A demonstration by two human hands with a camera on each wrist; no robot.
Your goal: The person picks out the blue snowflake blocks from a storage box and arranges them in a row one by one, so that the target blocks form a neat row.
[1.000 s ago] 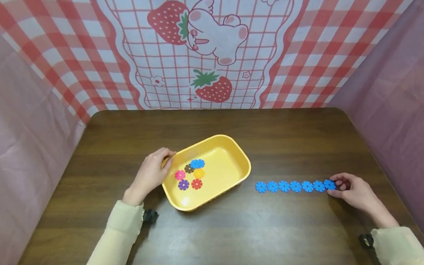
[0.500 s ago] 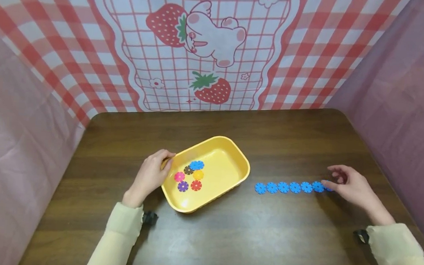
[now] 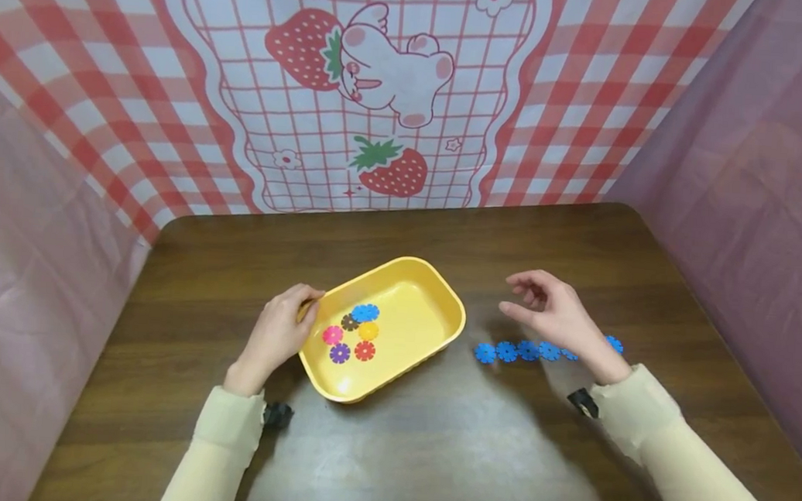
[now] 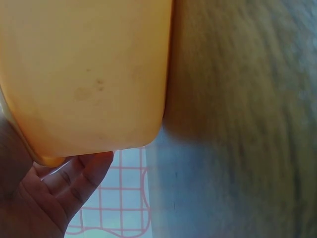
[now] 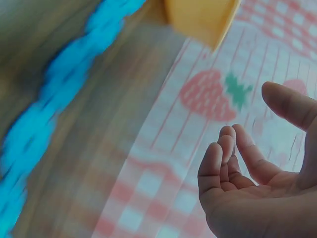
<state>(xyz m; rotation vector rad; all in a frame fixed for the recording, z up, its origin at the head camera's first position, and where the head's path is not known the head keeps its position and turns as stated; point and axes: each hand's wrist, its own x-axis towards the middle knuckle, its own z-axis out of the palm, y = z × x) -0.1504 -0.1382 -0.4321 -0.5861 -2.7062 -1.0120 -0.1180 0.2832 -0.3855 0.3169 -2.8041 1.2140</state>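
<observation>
My left hand [image 3: 276, 336] grips the left rim of a yellow plastic tub [image 3: 432, 299], fingers over the far side and thumb at the near side. In the left wrist view its curled fingers [image 4: 81, 181] hold the tub's edge. Inside the tub lie several notched plastic discs: blue ones [image 3: 365, 312], brown, yellow, pink, purple and a red disc [image 3: 364, 350]. My right hand [image 3: 555, 314] is in the air between the tub and a row of blue notched discs [image 3: 506, 352], thumb and fingers apart with nothing between them. Its wrist hides part of the row.
The tub stands on a brown wooden table [image 3: 442, 455]. Behind it hangs a red-and-white checked cloth [image 3: 581, 77] with strawberry prints. Pink cloth [image 3: 738, 227] drapes the right side, and more hangs at the left.
My right hand has let go of the last blue disc at the row's right end and moved left and up toward the tub. My left hand stays on the tub's rim.
</observation>
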